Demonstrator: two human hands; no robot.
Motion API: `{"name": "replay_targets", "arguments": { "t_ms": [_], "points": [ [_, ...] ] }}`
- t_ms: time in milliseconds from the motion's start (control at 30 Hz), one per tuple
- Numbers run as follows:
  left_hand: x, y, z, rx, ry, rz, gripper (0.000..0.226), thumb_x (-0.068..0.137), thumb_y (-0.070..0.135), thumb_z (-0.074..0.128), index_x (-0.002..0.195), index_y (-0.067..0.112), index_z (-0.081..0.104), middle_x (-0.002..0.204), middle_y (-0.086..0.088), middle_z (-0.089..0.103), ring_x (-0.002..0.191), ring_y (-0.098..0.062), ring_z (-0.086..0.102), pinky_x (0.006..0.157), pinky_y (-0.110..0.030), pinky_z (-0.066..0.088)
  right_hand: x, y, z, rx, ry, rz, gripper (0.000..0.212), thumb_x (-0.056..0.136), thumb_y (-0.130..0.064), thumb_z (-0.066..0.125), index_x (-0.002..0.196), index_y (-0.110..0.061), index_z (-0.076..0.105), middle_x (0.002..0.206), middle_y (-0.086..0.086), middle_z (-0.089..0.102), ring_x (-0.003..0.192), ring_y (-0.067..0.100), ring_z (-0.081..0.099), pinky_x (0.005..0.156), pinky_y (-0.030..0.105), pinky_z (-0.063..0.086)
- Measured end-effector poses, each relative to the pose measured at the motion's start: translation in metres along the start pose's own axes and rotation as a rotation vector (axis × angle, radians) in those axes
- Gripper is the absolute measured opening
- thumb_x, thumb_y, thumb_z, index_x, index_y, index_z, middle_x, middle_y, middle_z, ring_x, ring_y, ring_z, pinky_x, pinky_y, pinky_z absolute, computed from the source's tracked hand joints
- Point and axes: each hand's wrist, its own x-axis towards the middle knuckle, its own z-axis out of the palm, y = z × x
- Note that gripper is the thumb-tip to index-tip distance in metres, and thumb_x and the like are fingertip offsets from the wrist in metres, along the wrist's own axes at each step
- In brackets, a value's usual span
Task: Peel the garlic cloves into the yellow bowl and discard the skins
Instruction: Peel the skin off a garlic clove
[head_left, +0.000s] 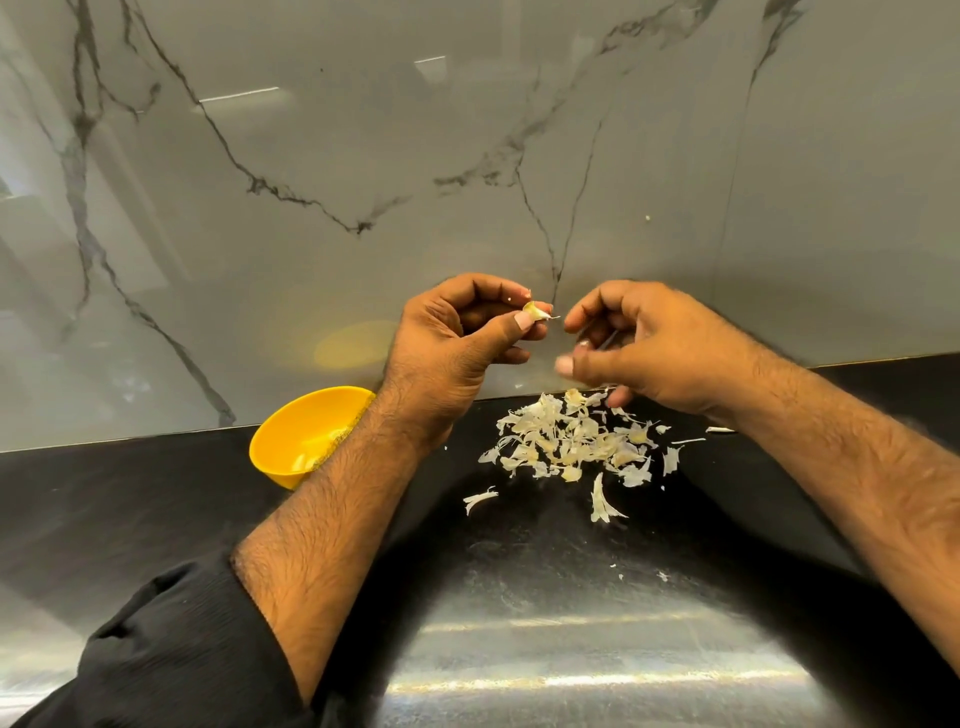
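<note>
Lying nearest on the black table (156, 519), the skins (571, 441) make a loose pile. Above the pile, the left hand (457, 343) pinches a clove (535, 310). The right hand (639, 348), fingers curled, hovers just beside it; whether it holds anything I cannot tell. Left of the pile sits the yellow bowl (291, 436).

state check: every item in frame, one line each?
garlic clove: pinched at left hand's fingertips, skin partly on
left hand: raised, gripping the clove
right hand: raised beside it, fingers curled, apparently holding nothing
yellow bowl: upright on counter, partly hidden by left forearm, pale pieces inside
garlic skins: loose pile on black counter, strays around it, not discarded
</note>
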Motion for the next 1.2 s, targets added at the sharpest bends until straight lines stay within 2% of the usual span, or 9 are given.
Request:
{"name": "replay_targets", "arguments": {
  "t_ms": [133,267,467,567,667,867,967,1067,1200],
  "points": [
    [0.0,-0.002,0.002,0.031,0.009,0.003,0.019,0.095,-0.003,0.072,0.112,0.005,0.074,0.107,-0.012,0.08,0.099,-0.025,0.078,0.081,-0.031,0.063,-0.001,-0.003,0.007,0.371,0.043,-0.058,0.017,0.098,-0.02,0.069,0.109,-0.008,0.073,0.091,0.015,0.078,0.08,0.029,0.077,0.065,0.037,0.066],
    [0.0,-0.007,0.006,0.093,0.032,0.012,0.018,0.089,-0.004,0.078,0.106,0.003,0.077,0.101,-0.013,0.08,0.094,-0.024,0.078,0.082,-0.033,0.064,-0.002,-0.001,0.011,0.539,0.048,-0.05,0.02,0.089,-0.008,0.077,0.106,0.003,0.073,0.093,0.02,0.078,0.08,0.029,0.077,0.066,0.034,0.066],
    [0.0,-0.008,0.003,0.28,0.018,0.055,0.015,0.095,0.009,0.078,0.109,0.004,0.079,0.096,-0.007,0.08,0.087,-0.021,0.078,0.075,-0.033,0.064,0.0,0.001,0.012,0.506,0.085,-0.083,0.026,0.082,-0.007,0.082,0.105,0.001,0.075,0.092,0.017,0.079,0.08,0.027,0.078,0.069,0.034,0.067],
    [0.0,-0.006,0.002,0.453,-0.008,0.117,0.012,0.099,0.018,0.076,0.107,0.01,0.08,0.088,-0.001,0.079,0.08,-0.018,0.077,0.072,-0.039,0.066,-0.001,0.002,0.011,0.445,0.093,-0.111,0.03,0.075,-0.016,0.084,0.101,-0.001,0.077,0.089,0.017,0.079,0.081,0.029,0.079,0.07,0.036,0.067],
    [-0.001,-0.004,0.002,0.617,-0.016,0.195,0.01,0.101,0.02,0.073,0.103,0.014,0.08,0.08,0.004,0.075,0.074,-0.015,0.073,0.069,-0.037,0.063,-0.002,0.001,0.011,0.38,0.104,-0.127,0.035,0.071,-0.024,0.084,0.098,-0.003,0.079,0.084,0.015,0.079,0.078,0.027,0.079,0.065,0.032,0.066],
    [-0.003,0.001,0.007,0.859,-0.024,0.276,0.011,0.098,0.022,0.068,0.095,0.016,0.077,0.078,0.008,0.066,0.071,-0.01,0.063,0.064,-0.038,0.059,0.0,0.002,0.011,0.331,0.097,-0.108,0.013,0.084,-0.011,0.083,0.096,-0.005,0.079,0.08,0.013,0.078,0.075,0.026,0.078,0.064,0.031,0.065],
    [-0.003,0.0,0.009,0.839,-0.009,0.248,0.012,0.096,0.025,0.068,0.091,0.017,0.076,0.073,0.008,0.066,0.066,-0.01,0.063,0.06,-0.037,0.058,0.0,0.002,0.012,0.311,0.075,-0.098,0.012,0.087,-0.011,0.08,0.098,-0.007,0.079,0.084,0.012,0.078,0.077,0.022,0.077,0.066,0.028,0.064],
    [-0.002,-0.002,0.008,0.627,0.0,0.134,0.008,0.098,0.014,0.07,0.093,0.013,0.077,0.073,-0.001,0.073,0.064,-0.018,0.071,0.062,-0.037,0.063,0.002,0.005,0.012,0.352,0.054,-0.075,0.011,0.092,-0.008,0.075,0.101,-0.008,0.08,0.089,0.012,0.078,0.076,0.017,0.073,0.071,0.029,0.064],
    [-0.002,-0.001,0.01,0.372,0.005,0.024,0.01,0.101,0.004,0.067,0.098,0.001,0.076,0.079,-0.01,0.076,0.065,-0.019,0.072,0.065,-0.035,0.063,0.004,0.01,0.009,0.46,-0.009,0.007,0.012,0.099,-0.007,0.068,0.105,-0.002,0.077,0.086,0.012,0.073,0.072,0.016,0.065,0.066,0.027,0.058]
  ]
}}
